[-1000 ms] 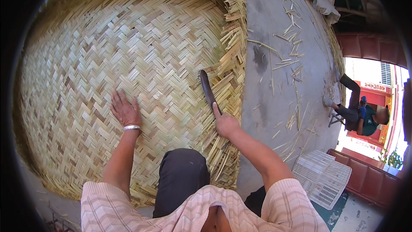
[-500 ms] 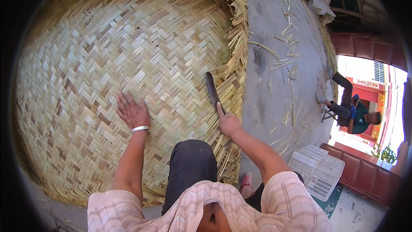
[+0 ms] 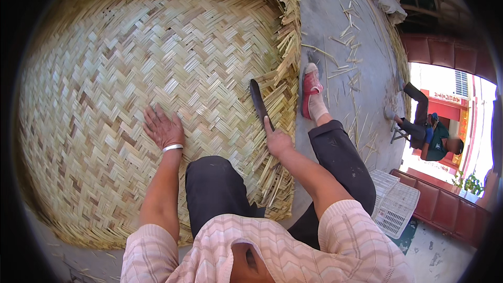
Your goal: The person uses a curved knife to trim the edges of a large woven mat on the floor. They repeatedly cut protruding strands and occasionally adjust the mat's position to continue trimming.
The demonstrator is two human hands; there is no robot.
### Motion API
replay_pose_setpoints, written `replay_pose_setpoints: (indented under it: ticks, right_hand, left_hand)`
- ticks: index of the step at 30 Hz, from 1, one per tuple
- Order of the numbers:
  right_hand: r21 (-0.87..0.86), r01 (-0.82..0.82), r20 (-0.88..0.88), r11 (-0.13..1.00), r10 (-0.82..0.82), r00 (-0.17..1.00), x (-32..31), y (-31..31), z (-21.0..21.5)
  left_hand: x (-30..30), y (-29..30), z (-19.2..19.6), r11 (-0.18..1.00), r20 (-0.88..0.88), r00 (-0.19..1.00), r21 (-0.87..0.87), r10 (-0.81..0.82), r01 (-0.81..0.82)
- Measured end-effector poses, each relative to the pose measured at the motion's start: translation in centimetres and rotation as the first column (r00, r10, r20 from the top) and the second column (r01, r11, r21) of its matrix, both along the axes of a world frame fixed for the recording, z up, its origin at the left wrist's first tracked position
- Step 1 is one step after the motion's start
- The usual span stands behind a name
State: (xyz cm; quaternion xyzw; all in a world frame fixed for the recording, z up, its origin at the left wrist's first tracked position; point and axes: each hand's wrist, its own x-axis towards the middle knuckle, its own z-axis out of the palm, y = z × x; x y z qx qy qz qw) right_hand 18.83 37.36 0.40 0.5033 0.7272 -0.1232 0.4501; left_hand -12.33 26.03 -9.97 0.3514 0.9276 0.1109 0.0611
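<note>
A large woven mat of split straw strips (image 3: 115,73) in a zigzag pattern spreads across the left and middle, its ragged right edge folded inward. My left hand (image 3: 164,127) lies flat on it with fingers spread, a white bracelet at the wrist. In my right hand (image 3: 279,142) is a dark, flat, blade-like tool (image 3: 258,99), my index finger stretched along it. The tool's far end rests against the folded strips (image 3: 268,81) near the right edge. Its handle is hidden in my grip.
My foot in a red shoe (image 3: 311,91) stands on the grey floor beside the mat. Loose strips (image 3: 350,47) litter the floor. White plastic crates (image 3: 395,207) lie at the lower right, near a red-brown padded bench (image 3: 445,204). Another person (image 3: 437,141) sits at the far right.
My right leg has swung forward, setting the red-shoed foot down beside the mat. My left knee has shifted left. The tool has moved slightly left and away; my left hand stays pressed on the mat.
</note>
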Motion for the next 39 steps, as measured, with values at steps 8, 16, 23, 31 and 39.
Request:
replay_pose_setpoints:
  ticks: [8, 16, 23, 31, 39]
  right_hand:
    - [-0.102, -0.051, 0.063, 0.993, 0.058, 0.996, -1.1, 1.5, 1.4]
    - [-0.432, -0.455, -0.192, 0.778, 0.414, 0.890, -9.9, 8.7, 11.0]
    - [-0.004, -0.617, -0.564, 0.787, 0.507, 0.651, -10.6, 12.2, 16.2]
    - [0.582, -0.288, -0.406, 0.761, 0.579, 0.707, -3.4, 24.9, 8.5]
    - [0.248, -0.510, -0.259, 0.824, 0.564, 0.785, -6.4, 30.9, 0.2]
  left_hand:
    - [0.0, -0.1, -0.3, 0.995, -0.022, 1.000, 0.097, 0.006, -0.004]
    - [0.0, -0.1, 0.1, 0.997, 0.001, 1.000, 0.077, 0.012, -0.012]
    - [-0.1, -0.3, -0.2, 0.998, -0.009, 1.000, 0.064, -0.006, 0.006]
    - [-0.2, -0.6, -0.4, 0.998, -0.035, 0.998, 0.044, -0.047, 0.048]
    - [-0.1, -0.3, 0.4, 0.999, -0.054, 0.997, -0.030, -0.046, 0.044]
